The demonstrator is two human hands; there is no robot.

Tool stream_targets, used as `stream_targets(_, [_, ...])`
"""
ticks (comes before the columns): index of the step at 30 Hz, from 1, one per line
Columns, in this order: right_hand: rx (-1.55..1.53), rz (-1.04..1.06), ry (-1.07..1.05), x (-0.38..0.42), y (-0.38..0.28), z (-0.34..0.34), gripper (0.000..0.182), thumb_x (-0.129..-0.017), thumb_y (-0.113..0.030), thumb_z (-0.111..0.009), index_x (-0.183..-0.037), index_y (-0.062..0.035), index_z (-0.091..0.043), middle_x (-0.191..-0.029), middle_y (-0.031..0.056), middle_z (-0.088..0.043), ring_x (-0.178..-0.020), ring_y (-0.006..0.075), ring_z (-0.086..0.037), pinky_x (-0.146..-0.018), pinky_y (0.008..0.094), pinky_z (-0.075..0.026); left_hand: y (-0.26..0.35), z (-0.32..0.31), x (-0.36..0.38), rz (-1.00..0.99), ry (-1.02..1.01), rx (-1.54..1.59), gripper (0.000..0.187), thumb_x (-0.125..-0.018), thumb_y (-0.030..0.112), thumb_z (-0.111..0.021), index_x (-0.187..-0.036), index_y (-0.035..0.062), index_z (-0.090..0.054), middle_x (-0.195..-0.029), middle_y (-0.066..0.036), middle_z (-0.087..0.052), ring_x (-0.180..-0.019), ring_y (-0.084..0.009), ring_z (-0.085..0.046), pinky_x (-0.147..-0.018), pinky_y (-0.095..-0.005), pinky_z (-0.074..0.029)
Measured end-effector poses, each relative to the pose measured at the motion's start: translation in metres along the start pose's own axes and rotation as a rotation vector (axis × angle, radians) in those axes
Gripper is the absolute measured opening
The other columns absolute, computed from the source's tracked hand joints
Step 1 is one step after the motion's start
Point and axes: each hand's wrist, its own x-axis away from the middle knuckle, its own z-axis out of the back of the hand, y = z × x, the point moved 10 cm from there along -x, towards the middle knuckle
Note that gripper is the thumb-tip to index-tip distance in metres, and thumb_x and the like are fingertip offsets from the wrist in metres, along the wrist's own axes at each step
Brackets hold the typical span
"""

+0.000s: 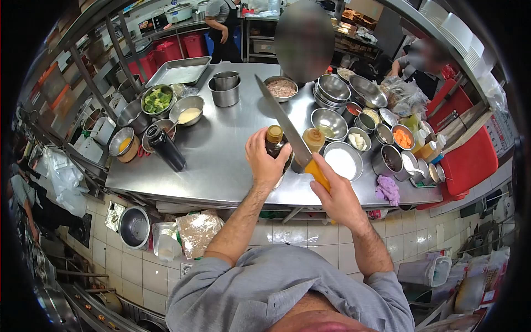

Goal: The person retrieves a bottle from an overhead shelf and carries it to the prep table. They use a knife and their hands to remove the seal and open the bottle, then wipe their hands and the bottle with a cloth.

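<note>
My left hand [262,161] is wrapped round a dark bottle [274,145] with a yellow cap, standing over the near part of the steel table [232,149]. In my right hand [340,195] is a large kitchen knife [289,126], gripped by its yellow handle. Its blade slants up and to the left, passing just right of the bottle's cap in this view. Behind the blade stands a squeeze bottle [314,138] with brownish contents, partly covered by it. Close to my right hand sits a bowl of white powder [343,159].
Metal bowls [334,88] and pots crowd the table's right side, beside diced orange pieces [402,138] and a purple cloth [388,189]. At left are a broccoli bowl [157,100] and a black flask [166,148]. A person [223,27] stands at the back; others are nearby.
</note>
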Motion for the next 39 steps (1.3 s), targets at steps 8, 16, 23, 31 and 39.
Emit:
stream_targets(8, [0.246, -0.035, -0.150, -0.029, -0.024, -0.004, 0.054, -0.087, -0.010, -0.050, -0.137, -0.0054, -0.029, -0.102, 0.0258, -0.059, -0.089, 0.0383, -0.061, -0.078, 0.0444, -0.049, -0.012, -0.002, 0.001, -0.073, -0.261, 0.004, 0.079, -0.069, 0.036, -0.074, -0.130, 0.0029, -0.037, -0.130, -0.014, -0.039, -0.123, -0.0305, -0.032, -0.105, -0.0432, -0.026])
stream_targets(16, [0.401, -0.049, -0.197, -0.036, -0.038, -0.004, 0.053, -0.088, -0.011, -0.048, -0.136, -0.0019, -0.029, -0.091, 0.0236, -0.062, -0.082, 0.0364, -0.062, -0.072, 0.0461, -0.049, -0.009, 0.001, 0.005, -0.113, -0.166, 0.021, 0.078, -0.069, 0.032, -0.076, -0.130, 0.0030, -0.036, -0.129, -0.014, -0.040, -0.122, -0.0304, -0.033, -0.104, -0.0430, -0.028])
stream_targets(23, [0.443, -0.055, -0.183, -0.035, -0.042, -0.007, 0.053, -0.087, -0.012, -0.048, -0.136, -0.0011, -0.029, -0.085, 0.0223, -0.062, -0.078, 0.0366, -0.063, -0.072, 0.0457, -0.049, -0.011, 0.005, 0.010, -0.135, -0.159, 0.063, 0.082, -0.070, 0.032, -0.076, -0.133, 0.0017, -0.033, -0.132, -0.016, -0.036, -0.123, -0.0311, -0.032, -0.104, -0.0425, -0.026])
stream_targets(31, [0.483, -0.070, -0.210, -0.031, -0.047, -0.008, 0.053, -0.086, -0.010, -0.049, -0.135, -0.0014, -0.030, -0.080, 0.0206, -0.061, -0.073, 0.0354, -0.062, -0.066, 0.0451, -0.049, -0.011, 0.018, 0.021, -0.169, -0.055, -0.060, 0.084, -0.068, 0.032, -0.078, -0.131, -0.0001, -0.034, -0.130, -0.017, -0.038, -0.120, -0.0322, -0.038, -0.101, -0.0435, -0.030])
stream_targets(39, [0.496, -0.053, -0.240, -0.007, -0.047, 0.003, 0.052, -0.085, -0.008, -0.049, -0.134, -0.0024, -0.031, -0.075, 0.0196, -0.061, -0.067, 0.0374, -0.061, -0.061, 0.0472, -0.048, -0.013, 0.018, 0.023, -0.097, -0.012, -0.044, 0.080, -0.067, 0.033, -0.080, -0.126, -0.0007, -0.037, -0.126, -0.017, -0.040, -0.118, -0.0315, -0.040, -0.100, -0.0422, -0.032])
